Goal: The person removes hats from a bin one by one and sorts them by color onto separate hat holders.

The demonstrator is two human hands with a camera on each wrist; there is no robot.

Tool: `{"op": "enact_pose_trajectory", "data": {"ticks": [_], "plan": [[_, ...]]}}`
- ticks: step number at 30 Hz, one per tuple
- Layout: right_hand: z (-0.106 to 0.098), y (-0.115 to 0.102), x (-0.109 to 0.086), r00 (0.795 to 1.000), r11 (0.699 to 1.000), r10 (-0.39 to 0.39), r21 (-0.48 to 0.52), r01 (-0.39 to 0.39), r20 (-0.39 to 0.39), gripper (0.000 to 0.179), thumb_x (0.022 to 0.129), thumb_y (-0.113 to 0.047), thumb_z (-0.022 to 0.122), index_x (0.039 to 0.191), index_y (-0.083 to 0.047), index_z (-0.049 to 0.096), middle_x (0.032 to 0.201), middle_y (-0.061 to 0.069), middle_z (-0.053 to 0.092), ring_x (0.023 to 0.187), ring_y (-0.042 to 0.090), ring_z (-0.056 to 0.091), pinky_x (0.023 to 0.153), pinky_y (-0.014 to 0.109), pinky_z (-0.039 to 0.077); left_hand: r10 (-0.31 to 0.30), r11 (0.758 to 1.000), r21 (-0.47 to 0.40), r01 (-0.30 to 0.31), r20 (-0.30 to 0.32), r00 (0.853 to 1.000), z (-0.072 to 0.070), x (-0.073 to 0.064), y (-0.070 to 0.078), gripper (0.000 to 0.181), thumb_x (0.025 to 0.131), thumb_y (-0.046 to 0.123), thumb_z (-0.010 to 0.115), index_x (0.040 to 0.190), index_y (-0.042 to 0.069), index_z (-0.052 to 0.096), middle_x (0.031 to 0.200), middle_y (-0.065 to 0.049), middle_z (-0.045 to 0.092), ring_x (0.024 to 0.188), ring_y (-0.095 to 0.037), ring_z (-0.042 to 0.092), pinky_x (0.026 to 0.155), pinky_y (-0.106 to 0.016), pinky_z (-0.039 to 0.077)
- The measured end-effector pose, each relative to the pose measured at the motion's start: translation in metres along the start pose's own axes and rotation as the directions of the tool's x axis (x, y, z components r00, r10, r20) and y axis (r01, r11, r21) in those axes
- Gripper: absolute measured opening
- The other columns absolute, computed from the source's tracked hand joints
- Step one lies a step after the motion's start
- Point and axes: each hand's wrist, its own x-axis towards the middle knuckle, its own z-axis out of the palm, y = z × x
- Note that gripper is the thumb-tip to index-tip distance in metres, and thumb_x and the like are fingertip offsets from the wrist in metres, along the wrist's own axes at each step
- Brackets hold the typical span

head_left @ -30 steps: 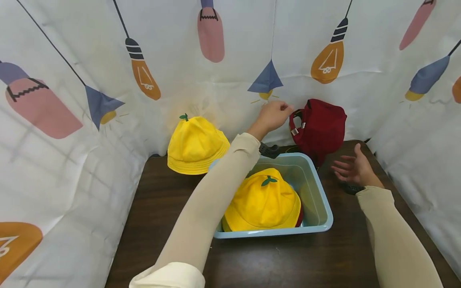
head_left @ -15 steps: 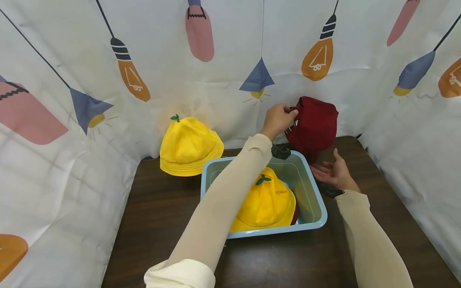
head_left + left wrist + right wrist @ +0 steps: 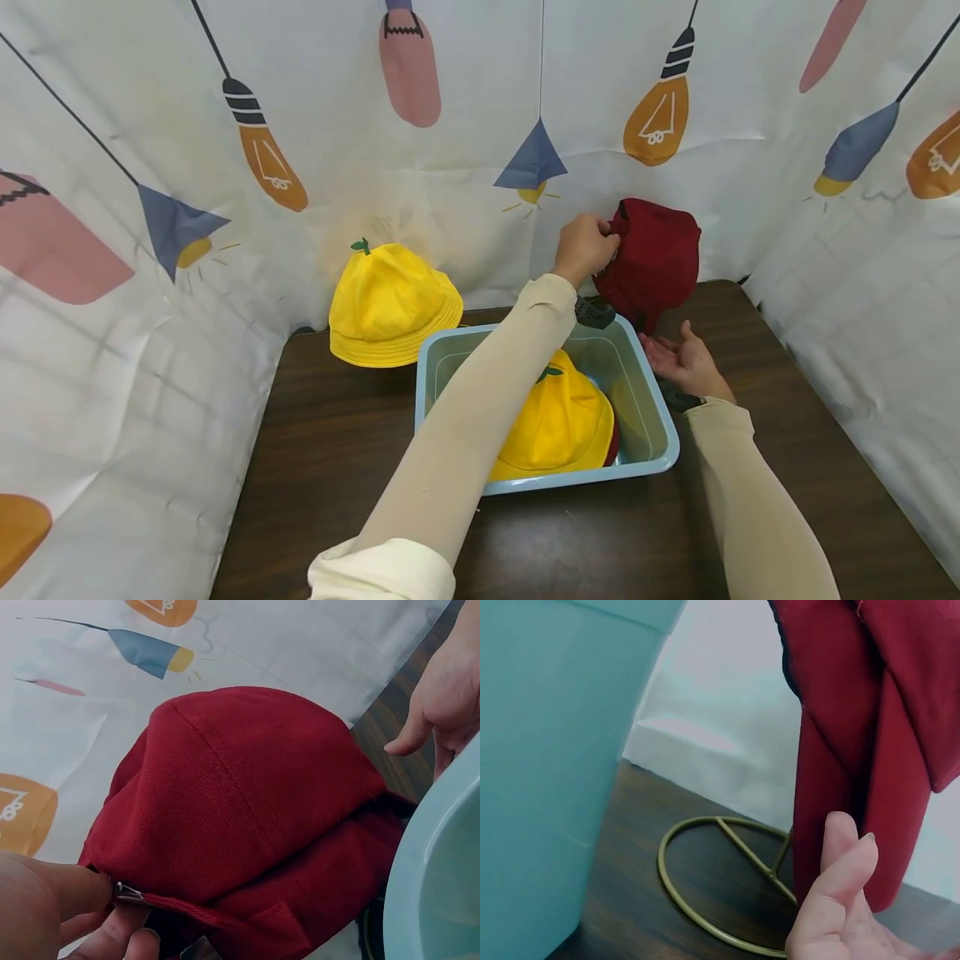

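Note:
A red cap (image 3: 660, 250) sits tipped at the back of the table, its brim hanging downward. My left hand (image 3: 585, 248) pinches its back strap by a metal buckle (image 3: 129, 891), as the left wrist view shows. Below the cap, my right hand (image 3: 688, 364) has its palm turned up and fingers extended. In the right wrist view those fingers (image 3: 844, 862) lie against or just in front of the red brim (image 3: 900, 847); contact is unclear. Beneath the cap, a gold wire ring base (image 3: 727, 930) stands on the table.
A light blue plastic basin (image 3: 667, 446) stands mid-table, holding a yellow hat (image 3: 570, 425) with something dark red under it. Another yellow hat (image 3: 393, 304) is raised at the back left. Patterned white cloth (image 3: 465, 75) encloses the dark wooden table (image 3: 322, 467).
My left hand has moved slightly right onto the cap's strap and now pinches it. My right hand has moved left, close under the brim. The head view has shifted a little.

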Motion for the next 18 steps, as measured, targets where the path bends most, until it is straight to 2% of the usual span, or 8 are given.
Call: {"op": "enact_pose_trajectory", "data": {"ticks": [4,9,12,18], "plan": [[0.000,0.000,-0.002,1.000,1.000,-0.017,-0.022,0.018,0.012,0.063,0.100,-0.059,0.043,0.151,-0.024,0.027,0.104,0.017,0.064,0.102,0.022,0.062,0.101,0.029,0.050,0.014,1.000,0.018,-0.014,-0.029,0.999,-0.002,-0.001,-0.001,0.016,0.101,0.019,0.061,0.110,0.013,0.072,0.106,0.000,0.073,0.087,-0.014,0.066,0.069,-0.023,0.053],[-0.003,-0.006,-0.001,0.999,0.999,-0.021,0.025,0.020,0.040,0.035,0.103,-0.044,0.049,0.114,-0.010,0.052,0.097,0.016,0.065,0.094,0.023,0.061,0.092,0.032,0.051,0.051,0.997,0.062,-0.047,-0.068,0.996,-0.008,0.000,-0.001,0.012,0.099,0.019,0.062,0.098,0.015,0.074,0.096,0.001,0.073,0.086,-0.014,0.065,0.070,-0.023,0.051],[-0.003,-0.009,-0.001,0.998,0.996,-0.028,0.087,0.024,0.053,0.023,0.103,-0.031,0.055,0.102,-0.008,0.058,0.095,0.014,0.064,0.092,0.022,0.059,0.087,0.031,0.050,0.087,0.994,0.080,-0.080,-0.085,0.993,-0.012,0.002,-0.001,0.013,0.099,0.018,0.061,0.097,0.015,0.074,0.094,0.001,0.073,0.089,-0.015,0.065,0.073,-0.023,0.051],[0.001,-0.015,-0.007,0.990,0.982,-0.084,0.177,0.063,0.109,0.013,0.098,-0.019,0.065,0.102,-0.010,0.057,0.092,0.012,0.061,0.088,0.021,0.058,0.082,0.032,0.048,0.115,0.993,0.041,-0.112,-0.077,0.990,-0.020,0.005,-0.002,0.012,0.099,0.017,0.059,0.102,0.012,0.069,0.096,0.000,0.073,0.090,-0.014,0.065,0.070,-0.019,0.049]]}}
